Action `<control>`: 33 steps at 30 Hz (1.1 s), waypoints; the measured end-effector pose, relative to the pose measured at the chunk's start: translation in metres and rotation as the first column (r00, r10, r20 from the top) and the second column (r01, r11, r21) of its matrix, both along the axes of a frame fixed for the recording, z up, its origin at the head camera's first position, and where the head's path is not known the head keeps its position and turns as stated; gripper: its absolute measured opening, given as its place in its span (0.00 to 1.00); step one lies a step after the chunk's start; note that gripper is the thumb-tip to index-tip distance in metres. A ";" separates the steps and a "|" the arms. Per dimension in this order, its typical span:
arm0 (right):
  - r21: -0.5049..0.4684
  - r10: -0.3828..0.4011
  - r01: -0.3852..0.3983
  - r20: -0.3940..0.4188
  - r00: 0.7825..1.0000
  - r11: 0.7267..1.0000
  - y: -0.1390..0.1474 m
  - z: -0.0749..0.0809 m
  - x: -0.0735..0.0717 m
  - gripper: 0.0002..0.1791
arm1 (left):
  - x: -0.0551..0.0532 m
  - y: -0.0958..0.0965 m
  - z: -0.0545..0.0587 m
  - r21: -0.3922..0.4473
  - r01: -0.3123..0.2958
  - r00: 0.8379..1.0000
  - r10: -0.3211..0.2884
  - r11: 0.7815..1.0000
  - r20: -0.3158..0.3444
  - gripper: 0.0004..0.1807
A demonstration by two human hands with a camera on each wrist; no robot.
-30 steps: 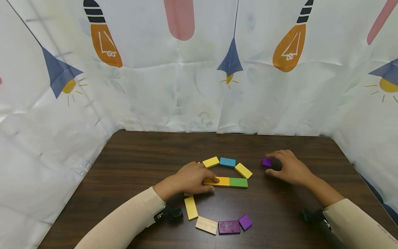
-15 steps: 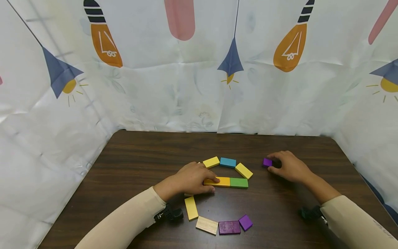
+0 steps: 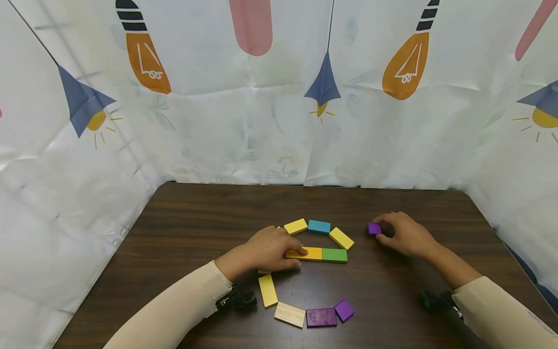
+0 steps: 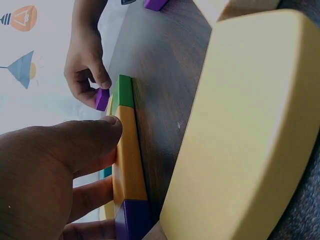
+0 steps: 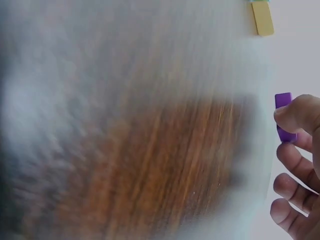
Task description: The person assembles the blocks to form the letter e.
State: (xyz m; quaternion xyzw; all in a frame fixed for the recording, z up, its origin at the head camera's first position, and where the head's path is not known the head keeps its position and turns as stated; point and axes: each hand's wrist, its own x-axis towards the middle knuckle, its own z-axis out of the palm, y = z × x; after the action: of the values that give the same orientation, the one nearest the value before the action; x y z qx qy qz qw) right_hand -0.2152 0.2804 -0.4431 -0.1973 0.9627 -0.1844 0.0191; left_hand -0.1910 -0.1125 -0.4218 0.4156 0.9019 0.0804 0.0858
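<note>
My left hand rests on an orange block, its fingers loosely extended over it. A green block adjoins the orange one at the right. The left wrist view also shows a dark purple block at the row's other end, covered by the hand in the head view. Farther right, my right hand pinches a small purple block between thumb and fingers, apart from the row. In the right wrist view, the thumb lies across that block and the other fingers are bent.
Behind the row lie yellow blocks and a blue block in an arc. Toward the front, a yellow block, a bare-wood block, a dark purple block and a small purple block curve across the brown table.
My right hand's thumb and fingers have closed onto the small purple block, which has stayed in nearly the same place. The left hand has not moved.
</note>
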 end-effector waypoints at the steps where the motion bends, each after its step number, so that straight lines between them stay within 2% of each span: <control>1: -0.006 0.007 -0.007 -0.001 1.000 1.000 -0.001 0.001 0.002 0.23 | 0.000 0.000 0.000 0.001 0.000 1.000 0.000 1.000 -0.001 0.19; 8: -0.031 0.073 -0.074 -0.035 0.997 0.997 -0.005 0.004 0.014 0.22 | 0.000 0.000 0.000 0.002 0.000 1.000 0.000 1.000 -0.003 0.19; 21: -0.012 0.188 -0.189 -0.045 0.981 0.982 -0.022 0.011 0.041 0.20 | -0.001 -0.001 -0.002 0.005 0.001 1.000 -0.001 1.000 0.000 0.19; 33: 0.006 0.261 -0.261 -0.044 0.964 0.965 -0.032 0.010 0.057 0.20 | 0.001 -0.001 0.000 0.006 0.002 1.000 -0.002 1.000 0.000 0.19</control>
State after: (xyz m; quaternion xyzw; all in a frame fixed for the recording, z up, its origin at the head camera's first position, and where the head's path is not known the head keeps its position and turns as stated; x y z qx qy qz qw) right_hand -0.1586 0.2483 -0.4329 -0.3262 0.9285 -0.1759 0.0218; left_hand -0.1903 -0.1138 -0.4216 0.4167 0.9013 0.0828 0.0846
